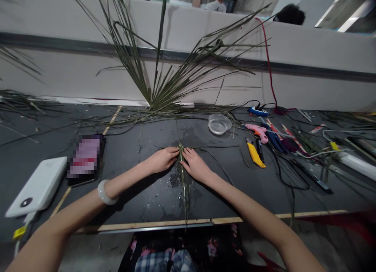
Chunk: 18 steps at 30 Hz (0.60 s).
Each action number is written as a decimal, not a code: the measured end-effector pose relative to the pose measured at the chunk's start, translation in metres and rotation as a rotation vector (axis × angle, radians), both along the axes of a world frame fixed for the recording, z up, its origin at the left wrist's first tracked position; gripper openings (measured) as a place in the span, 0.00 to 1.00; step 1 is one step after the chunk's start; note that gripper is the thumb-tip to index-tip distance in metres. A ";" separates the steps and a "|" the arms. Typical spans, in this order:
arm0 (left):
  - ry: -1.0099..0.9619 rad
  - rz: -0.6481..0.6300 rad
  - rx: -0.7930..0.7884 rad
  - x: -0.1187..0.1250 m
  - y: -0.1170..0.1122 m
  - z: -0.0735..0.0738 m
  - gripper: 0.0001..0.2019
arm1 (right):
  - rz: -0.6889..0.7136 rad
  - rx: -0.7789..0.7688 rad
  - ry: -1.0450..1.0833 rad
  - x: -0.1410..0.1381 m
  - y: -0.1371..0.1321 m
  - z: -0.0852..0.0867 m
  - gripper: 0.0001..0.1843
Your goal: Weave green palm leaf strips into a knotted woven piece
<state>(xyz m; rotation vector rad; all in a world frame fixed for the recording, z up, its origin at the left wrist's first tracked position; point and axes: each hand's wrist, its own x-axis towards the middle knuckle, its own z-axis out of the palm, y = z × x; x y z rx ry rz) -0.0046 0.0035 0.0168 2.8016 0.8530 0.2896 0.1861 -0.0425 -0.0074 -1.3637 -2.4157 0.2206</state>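
Note:
Both my hands meet at the middle of a dark, wet table (152, 201). My left hand (162, 159) and my right hand (195, 165) pinch a bundle of green palm leaf strips (184, 178) at its top end from either side, fingertips closed on the leaves. The bundle trails back toward me and over the table's front edge. A white bangle (105, 192) sits on my left wrist.
A big palm frond (160, 80) leans against the back wall. A clear bowl (219, 124), pink glue gun (258, 131), yellow utility knife (255, 154), cables and scraps lie to the right. A phone (85, 157) and white power bank (38, 186) lie left. People sit beyond the wall.

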 end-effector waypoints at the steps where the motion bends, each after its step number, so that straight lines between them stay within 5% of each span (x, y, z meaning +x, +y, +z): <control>1: 0.013 0.000 0.003 0.000 -0.004 0.002 0.16 | 0.010 -0.001 0.002 0.001 0.000 0.000 0.24; 18: 0.188 0.242 0.135 0.004 -0.064 0.002 0.20 | 0.307 -0.089 -0.005 0.008 0.000 0.016 0.23</control>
